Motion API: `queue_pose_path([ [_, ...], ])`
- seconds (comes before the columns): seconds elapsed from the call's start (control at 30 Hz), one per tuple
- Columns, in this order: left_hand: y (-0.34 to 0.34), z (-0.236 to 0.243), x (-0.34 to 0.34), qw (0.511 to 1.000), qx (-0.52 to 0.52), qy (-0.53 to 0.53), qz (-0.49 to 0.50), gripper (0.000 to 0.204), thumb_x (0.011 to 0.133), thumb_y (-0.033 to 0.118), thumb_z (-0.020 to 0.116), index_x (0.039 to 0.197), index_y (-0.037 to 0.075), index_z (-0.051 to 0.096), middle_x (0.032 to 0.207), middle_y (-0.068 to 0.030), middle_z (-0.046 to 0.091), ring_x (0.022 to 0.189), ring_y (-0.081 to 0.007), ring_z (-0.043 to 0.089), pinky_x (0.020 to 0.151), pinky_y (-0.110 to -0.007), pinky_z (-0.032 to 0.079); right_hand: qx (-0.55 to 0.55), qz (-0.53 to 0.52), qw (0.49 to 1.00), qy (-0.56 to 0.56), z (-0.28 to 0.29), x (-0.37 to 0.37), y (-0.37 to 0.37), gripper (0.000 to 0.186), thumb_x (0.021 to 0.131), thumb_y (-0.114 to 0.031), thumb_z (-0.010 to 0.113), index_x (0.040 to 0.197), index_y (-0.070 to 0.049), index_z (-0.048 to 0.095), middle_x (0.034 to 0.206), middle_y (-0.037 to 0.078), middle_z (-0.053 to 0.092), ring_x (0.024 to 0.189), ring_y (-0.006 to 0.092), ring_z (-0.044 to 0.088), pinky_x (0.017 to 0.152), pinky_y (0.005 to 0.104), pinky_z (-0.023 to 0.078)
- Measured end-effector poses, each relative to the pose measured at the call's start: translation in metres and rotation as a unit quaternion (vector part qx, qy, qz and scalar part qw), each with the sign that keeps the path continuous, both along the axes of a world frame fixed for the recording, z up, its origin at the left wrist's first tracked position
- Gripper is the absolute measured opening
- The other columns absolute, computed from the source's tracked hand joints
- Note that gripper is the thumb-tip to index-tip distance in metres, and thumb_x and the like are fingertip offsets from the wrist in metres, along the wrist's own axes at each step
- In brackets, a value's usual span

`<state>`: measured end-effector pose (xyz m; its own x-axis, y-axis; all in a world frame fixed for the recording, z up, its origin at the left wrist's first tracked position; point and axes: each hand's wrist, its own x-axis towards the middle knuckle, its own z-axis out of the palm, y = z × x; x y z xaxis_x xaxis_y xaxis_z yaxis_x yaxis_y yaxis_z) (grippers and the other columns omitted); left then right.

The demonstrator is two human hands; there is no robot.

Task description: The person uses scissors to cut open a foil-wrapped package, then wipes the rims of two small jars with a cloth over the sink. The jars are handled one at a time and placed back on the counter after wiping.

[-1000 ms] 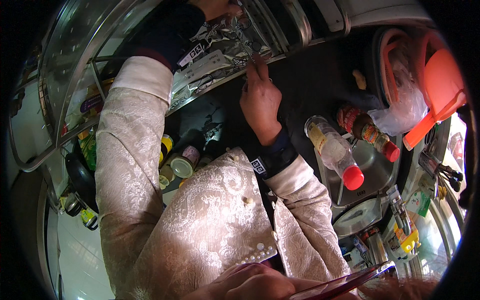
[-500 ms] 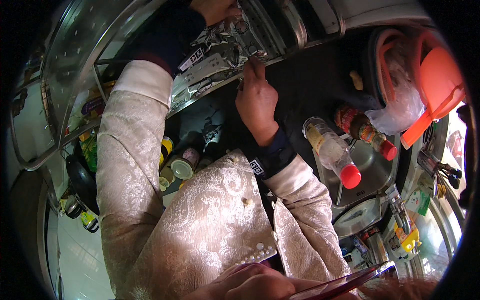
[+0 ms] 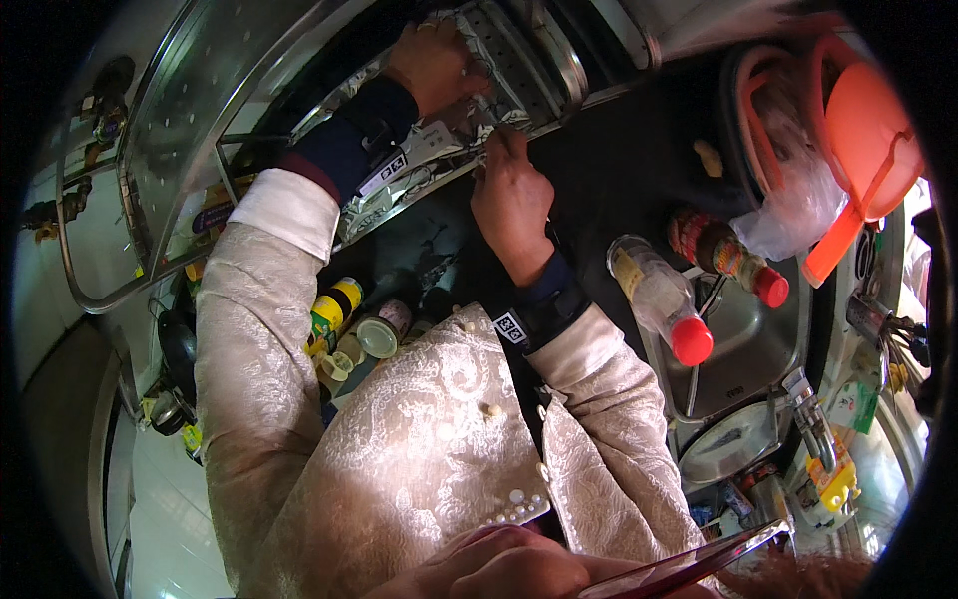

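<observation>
Left hand [image 3: 434,68] and right hand [image 3: 514,195] were both at the foil [image 3: 371,212] in the head view. The left one was the farther of the two, its back upward and its fingers bent, close together, tips toward the right and over the foil. Whether it pinched the foil or merely rested on it could not be told. Silvery and crumpled, with dark lines, the foil ran from beside the left cuff [image 3: 371,118] toward the far right, beneath the left hand and on the far side of the right one. A white label [image 3: 429,145] showed over it, just on the near side of the left hand.

Nearer and a little to the right, the right hand had its index and middle fingers extended side by side, tips at the foil's near edge; what, if anything, they pinched could not be told. A dark counter [image 3: 599,180] spread under that hand. On it, to the right, lay a yellowish lump [image 3: 708,158], short of a plastic bag [image 3: 793,220] and an orange basket [image 3: 868,140].

Nearer, right of the right wrist, were a clear bottle [image 3: 654,290] and a sauce bottle [image 3: 728,250], both red-capped, by a sink [image 3: 753,349]. Just right of the left sleeve [image 3: 254,339] were a yellow can [image 3: 336,307] and a jar [image 3: 381,334].
</observation>
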<state>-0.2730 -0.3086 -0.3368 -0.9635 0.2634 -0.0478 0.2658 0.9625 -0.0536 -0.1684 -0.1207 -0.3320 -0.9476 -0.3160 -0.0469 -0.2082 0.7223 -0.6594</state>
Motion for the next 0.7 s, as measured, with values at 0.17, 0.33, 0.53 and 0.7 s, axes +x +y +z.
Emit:
queue_pose_path([
  [0.17, -0.002, -0.003, 0.006, 1.000, -0.001, -0.028, 0.003, 0.044, 0.084, 0.057, 0.069, 0.104, 0.019, 0.077, 0.123, -0.0106, 0.062, 0.126, -0.0318, 0.052, 0.105, -0.056, 0.037, -0.063, -0.012, 0.997, 0.045, 0.000, -0.002, 0.003, 0.042, 0.075, -0.002, 0.068, 0.116, -0.005, 0.060, 0.132, 0.013, 0.058, 0.082, 0.0381, 0.069, 0.065, 0.0457, 0.056],
  [0.33, -0.001, 0.002, 0.005, 0.999, -0.007, -0.037, 0.022, 0.052, 0.080, 0.060, 0.070, 0.111, 0.018, 0.074, 0.126, -0.0105, 0.061, 0.127, -0.0314, 0.051, 0.105, -0.060, 0.035, -0.048, -0.008, 0.998, 0.037, -0.002, -0.004, 0.006, 0.043, 0.076, -0.003, 0.067, 0.118, -0.004, 0.060, 0.136, 0.015, 0.056, 0.082, 0.0377, 0.070, 0.065, 0.0455, 0.057],
  [0.53, 0.001, 0.002, 0.001, 0.999, -0.030, -0.003, 0.031, 0.056, 0.075, 0.065, 0.071, 0.108, 0.020, 0.073, 0.125, -0.0112, 0.061, 0.126, -0.0321, 0.051, 0.105, -0.062, 0.034, -0.014, 0.010, 1.000, 0.021, 0.001, 0.006, 0.009, 0.040, 0.077, -0.005, 0.065, 0.117, -0.003, 0.061, 0.137, 0.019, 0.056, 0.079, 0.0364, 0.071, 0.061, 0.0438, 0.057],
  [0.7, 0.002, 0.007, 0.002, 0.998, -0.010, -0.047, 0.034, 0.053, 0.072, 0.066, 0.073, 0.103, 0.023, 0.075, 0.123, -0.0101, 0.062, 0.128, -0.0321, 0.051, 0.104, -0.067, 0.032, -0.084, 0.016, 0.993, 0.084, 0.004, 0.005, 0.012, 0.040, 0.076, -0.004, 0.067, 0.115, -0.001, 0.061, 0.136, 0.018, 0.057, 0.075, 0.0363, 0.070, 0.061, 0.0438, 0.056],
])
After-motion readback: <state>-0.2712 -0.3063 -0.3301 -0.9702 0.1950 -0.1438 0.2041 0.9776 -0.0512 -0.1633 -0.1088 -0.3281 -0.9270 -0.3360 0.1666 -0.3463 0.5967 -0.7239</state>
